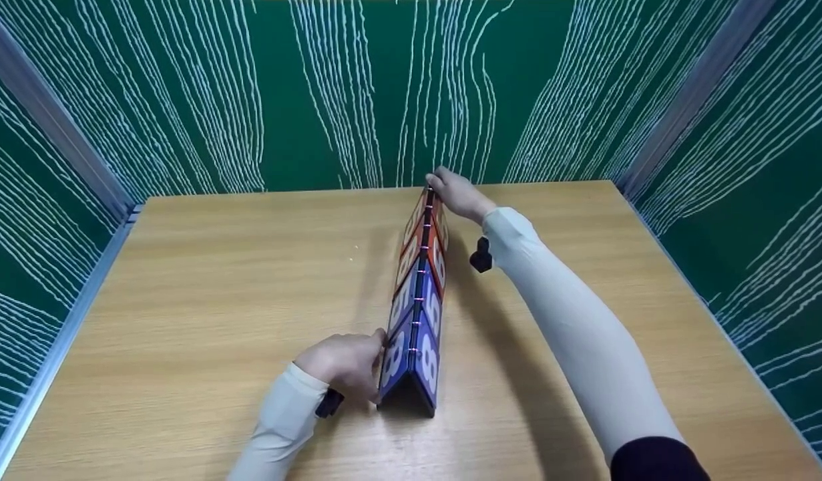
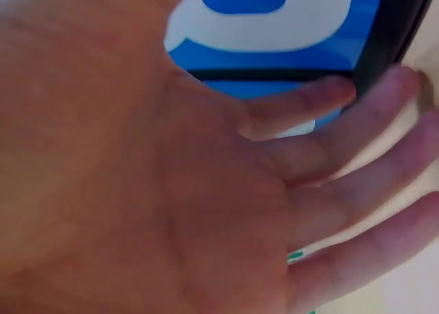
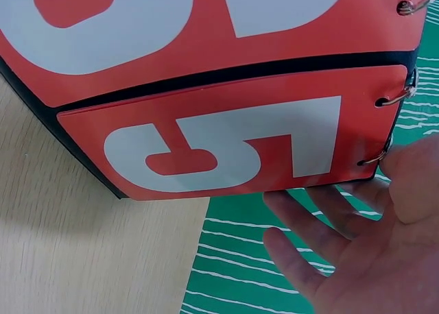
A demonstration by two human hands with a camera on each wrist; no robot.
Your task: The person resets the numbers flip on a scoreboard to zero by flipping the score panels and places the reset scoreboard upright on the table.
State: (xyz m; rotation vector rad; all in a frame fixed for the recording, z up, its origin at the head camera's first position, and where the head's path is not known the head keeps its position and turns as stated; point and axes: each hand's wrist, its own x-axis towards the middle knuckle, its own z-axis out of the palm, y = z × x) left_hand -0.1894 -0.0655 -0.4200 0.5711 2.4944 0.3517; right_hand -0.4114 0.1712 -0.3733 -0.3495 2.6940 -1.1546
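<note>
Green walls streaked with white lines close in three sides of your wooden bench (image 1: 217, 300), and a tent-shaped flip scoreboard (image 1: 421, 294) stands near its middle, running lengthwise away from you.

Only your head view shows the whole scoreboard: blue number cards at the near end, red ones at the far end, rings along the ridge. Your left wrist view shows just blue card and white digit close up, with a dark edge. Your right wrist view shows the red end cards, a white 5, and metal rings (image 3: 391, 98) at the ridge.

Bare bench lies wide on both sides of the scoreboard. Its far end sits near the back edge and the rear wall; the near end is well back from the front edge.

Your left hand (image 1: 344, 364) presses against the near blue end, fingers (image 2: 357, 156) straight and splayed. Your right hand (image 1: 457, 194), arm stretched out long, touches the ridge at the far end, fingers (image 3: 302, 225) loose and spread, gripping nothing.
</note>
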